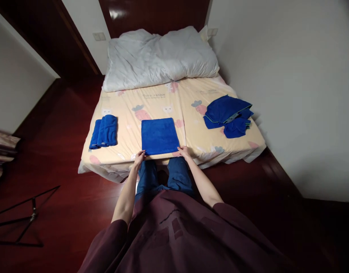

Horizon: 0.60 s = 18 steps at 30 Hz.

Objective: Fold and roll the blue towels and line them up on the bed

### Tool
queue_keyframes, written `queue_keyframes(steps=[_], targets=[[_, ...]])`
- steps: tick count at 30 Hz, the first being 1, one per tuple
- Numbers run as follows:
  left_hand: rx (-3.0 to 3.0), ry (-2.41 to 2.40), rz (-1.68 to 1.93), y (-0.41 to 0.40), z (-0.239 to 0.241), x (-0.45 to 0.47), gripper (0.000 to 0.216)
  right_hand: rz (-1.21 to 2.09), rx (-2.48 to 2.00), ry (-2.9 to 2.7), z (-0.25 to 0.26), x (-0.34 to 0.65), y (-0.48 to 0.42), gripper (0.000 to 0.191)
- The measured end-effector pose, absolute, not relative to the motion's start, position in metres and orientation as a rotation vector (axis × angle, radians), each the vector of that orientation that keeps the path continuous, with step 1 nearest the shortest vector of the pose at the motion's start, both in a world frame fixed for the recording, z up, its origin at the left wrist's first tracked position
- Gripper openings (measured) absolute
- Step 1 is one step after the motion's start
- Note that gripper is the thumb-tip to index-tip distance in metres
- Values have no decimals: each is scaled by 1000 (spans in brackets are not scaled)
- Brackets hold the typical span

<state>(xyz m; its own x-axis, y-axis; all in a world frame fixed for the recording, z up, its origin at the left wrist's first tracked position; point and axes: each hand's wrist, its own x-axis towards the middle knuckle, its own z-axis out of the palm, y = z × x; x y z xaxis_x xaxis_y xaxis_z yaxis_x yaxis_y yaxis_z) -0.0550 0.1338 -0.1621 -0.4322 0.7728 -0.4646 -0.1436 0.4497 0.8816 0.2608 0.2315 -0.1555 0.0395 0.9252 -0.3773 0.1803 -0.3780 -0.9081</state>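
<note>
A blue towel [159,135] lies flat as a near square at the front of the bed. My left hand [139,156] pinches its near left corner, and my right hand [183,151] pinches the near right corner. Left of it, several rolled or folded blue towels [108,130] lie side by side. Over on the right is a loose, crumpled heap of blue towels [227,112] with green edging; how many it holds is hidden by the folds.
The bed [126,102] has a cream printed sheet, with a white quilt [163,57] bunched at its head. A black tripod leg set [33,216] stands on the floor at left. A white wall [291,94] runs along the right, and a curtain [3,149] hangs at far left.
</note>
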Motion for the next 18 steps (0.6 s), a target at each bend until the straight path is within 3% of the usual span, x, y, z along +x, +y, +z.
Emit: queue_keyframes(steps=[8, 16, 18], targets=[[626, 1726, 1165, 127, -164, -58, 39, 1404, -1639, -1180, -160, 266, 231, 26], [723, 1738, 1140, 108, -169, -63, 48, 1349, -1563, -1219, -177, 280, 214, 12], [788, 1750, 1126, 104, -169, -64, 53, 1354, -1533, -1265, -180, 282, 211, 20]])
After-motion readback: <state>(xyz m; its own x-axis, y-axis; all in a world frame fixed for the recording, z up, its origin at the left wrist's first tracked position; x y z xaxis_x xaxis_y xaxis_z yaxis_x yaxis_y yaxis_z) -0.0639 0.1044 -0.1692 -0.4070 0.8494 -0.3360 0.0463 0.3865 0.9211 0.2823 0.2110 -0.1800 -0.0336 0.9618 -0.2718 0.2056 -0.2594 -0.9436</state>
